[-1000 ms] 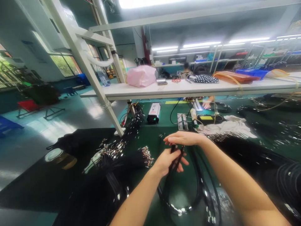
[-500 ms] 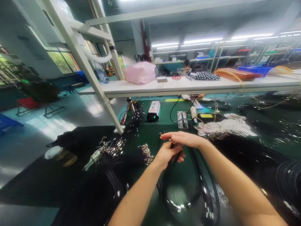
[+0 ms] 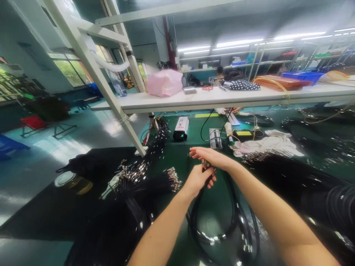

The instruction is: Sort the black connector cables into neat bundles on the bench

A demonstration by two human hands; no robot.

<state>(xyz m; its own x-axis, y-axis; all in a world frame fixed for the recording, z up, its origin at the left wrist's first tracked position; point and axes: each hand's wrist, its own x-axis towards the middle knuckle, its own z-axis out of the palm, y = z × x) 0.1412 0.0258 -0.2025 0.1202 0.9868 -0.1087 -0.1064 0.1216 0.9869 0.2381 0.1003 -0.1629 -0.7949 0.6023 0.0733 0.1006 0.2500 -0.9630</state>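
Note:
My left hand [image 3: 198,179] is wrapped round a bundle of black cables [image 3: 234,205], close to their metal-tipped ends. The cables hang from it in a wide loop over the green tabletop. My right hand [image 3: 209,156] lies flat just above the cable ends, fingers stretched out to the left; whether its palm touches the tips I cannot tell. Left of my hands rests another bundle of black cables [image 3: 155,186] with coppery, shiny connector ends.
A small silver box [image 3: 181,128] stands ahead. Right of it are a slotted metal plate [image 3: 215,138] and a white cloth [image 3: 270,146]. Black cables [image 3: 288,177] are heaped at right. A white shelf [image 3: 205,99] crosses above the bench, and a jar [image 3: 73,183] sits at left.
My right hand has risen slightly above the cable ends, uncovering more of the metal tips. My left hand keeps its grip on the cables.

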